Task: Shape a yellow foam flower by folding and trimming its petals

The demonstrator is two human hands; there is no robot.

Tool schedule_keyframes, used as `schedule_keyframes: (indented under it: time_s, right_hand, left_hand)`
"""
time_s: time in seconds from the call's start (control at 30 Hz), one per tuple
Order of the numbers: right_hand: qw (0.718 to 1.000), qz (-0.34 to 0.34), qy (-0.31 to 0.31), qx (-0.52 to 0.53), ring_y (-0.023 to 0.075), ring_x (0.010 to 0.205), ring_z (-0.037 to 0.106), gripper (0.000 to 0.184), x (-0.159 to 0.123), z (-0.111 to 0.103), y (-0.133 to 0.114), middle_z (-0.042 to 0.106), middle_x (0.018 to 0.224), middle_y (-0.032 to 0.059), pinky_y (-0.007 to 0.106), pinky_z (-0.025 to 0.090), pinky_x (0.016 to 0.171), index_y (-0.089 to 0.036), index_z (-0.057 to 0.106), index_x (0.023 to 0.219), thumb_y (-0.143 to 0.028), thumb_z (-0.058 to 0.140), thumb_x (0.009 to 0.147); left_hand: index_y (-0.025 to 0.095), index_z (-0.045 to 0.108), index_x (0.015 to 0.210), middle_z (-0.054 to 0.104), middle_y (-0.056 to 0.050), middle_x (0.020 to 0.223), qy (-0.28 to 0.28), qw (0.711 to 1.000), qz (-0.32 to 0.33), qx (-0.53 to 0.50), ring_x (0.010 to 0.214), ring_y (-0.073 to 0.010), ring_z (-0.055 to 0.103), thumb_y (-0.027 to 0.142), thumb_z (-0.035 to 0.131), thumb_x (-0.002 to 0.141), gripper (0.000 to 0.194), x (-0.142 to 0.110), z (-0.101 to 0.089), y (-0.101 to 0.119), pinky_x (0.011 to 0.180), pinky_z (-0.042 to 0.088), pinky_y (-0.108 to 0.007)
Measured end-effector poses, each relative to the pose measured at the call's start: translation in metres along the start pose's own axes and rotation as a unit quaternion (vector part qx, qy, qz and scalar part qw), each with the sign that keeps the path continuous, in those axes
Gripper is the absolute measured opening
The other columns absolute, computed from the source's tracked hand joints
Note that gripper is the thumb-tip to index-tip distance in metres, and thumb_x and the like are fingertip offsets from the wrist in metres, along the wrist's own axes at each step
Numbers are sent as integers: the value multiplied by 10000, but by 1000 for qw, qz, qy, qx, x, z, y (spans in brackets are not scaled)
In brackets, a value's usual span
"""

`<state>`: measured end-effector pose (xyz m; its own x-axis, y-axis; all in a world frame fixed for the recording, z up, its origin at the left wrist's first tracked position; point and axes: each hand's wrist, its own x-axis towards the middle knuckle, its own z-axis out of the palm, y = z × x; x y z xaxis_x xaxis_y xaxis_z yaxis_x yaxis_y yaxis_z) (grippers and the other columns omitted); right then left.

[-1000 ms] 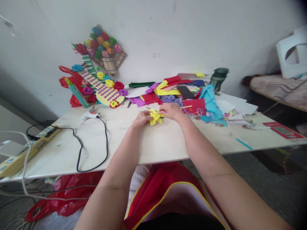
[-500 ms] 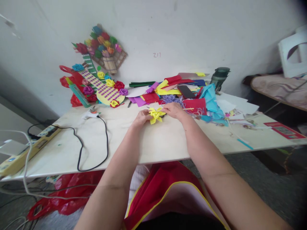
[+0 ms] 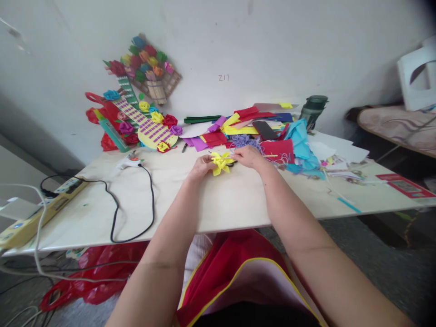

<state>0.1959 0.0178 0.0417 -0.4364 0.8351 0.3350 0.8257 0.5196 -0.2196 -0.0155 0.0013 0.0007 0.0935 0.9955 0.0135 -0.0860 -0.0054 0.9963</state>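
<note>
Above the middle of the table, a yellow paper flower (image 3: 221,164) with pointed petals is between my two hands. My left hand (image 3: 202,166) pinches a petal at its left side. In my right hand (image 3: 248,157), closed fingers hold a thin wooden stick (image 3: 271,156), whose one end sticks out to the right past the hand while the other lies across the flower. A small dark object, partly hidden, shows just behind the flower's right side.
Behind my hands lie coloured paper strips (image 3: 245,127), purple yarn (image 3: 244,141) and a phone (image 3: 265,130). A glue gun (image 3: 129,161) with a black cord rests left, near a power strip (image 3: 51,211). Paper-flower crafts (image 3: 155,131) and a green glue bottle (image 3: 112,131) stand back left; a dark bottle (image 3: 312,111) stands back right.
Both hands stay nearly in place. The stick lies slightly differently over the flower, and the flower has turned a little. The view has shifted very slightly.
</note>
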Motion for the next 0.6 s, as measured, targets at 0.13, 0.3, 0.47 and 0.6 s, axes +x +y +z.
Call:
schedule_keyframes:
  time_s: [0.13, 0.3, 0.47, 0.6]
  right_hand:
    - [1000, 11, 3, 20, 139, 630, 481, 312, 0, 0, 1, 666, 699, 33, 255, 270, 588, -183, 710, 735, -372, 495, 859]
    - [999, 20, -6, 36, 135, 608, 460, 320, 2, 0, 3, 639, 659, 22, 254, 274, 577, -180, 701, 717, -385, 492, 847]
    - [998, 38, -7, 55, 138, 615, 477, 329, 2, 1, 5, 640, 665, 21, 258, 284, 587, -188, 721, 766, -406, 489, 848]
    - [998, 46, 1, 43, 148, 644, 501, 338, 2, 2, 6, 661, 696, 31, 260, 285, 587, -188, 729, 776, -414, 488, 850]
  left_hand:
    - [141, 620, 816, 674, 0, 683, 5, 1000, 8, 2, 604, -136, 621, 105, 708, 493, 338, 1, 0, -1, 594, 511, -260]
    - [144, 616, 833, 679, -5, 712, 7, 1000, 14, -1, 610, -137, 623, 125, 723, 489, 360, 2, -2, -2, 582, 510, -257]
    - [148, 606, 844, 678, -10, 732, 20, 1000, 18, 2, 645, -148, 636, 130, 738, 494, 374, 3, -3, -1, 588, 515, -261]
    - [149, 606, 831, 681, -4, 735, 31, 999, 30, 5, 656, -145, 638, 121, 725, 489, 363, 0, -1, 1, 609, 524, -264]
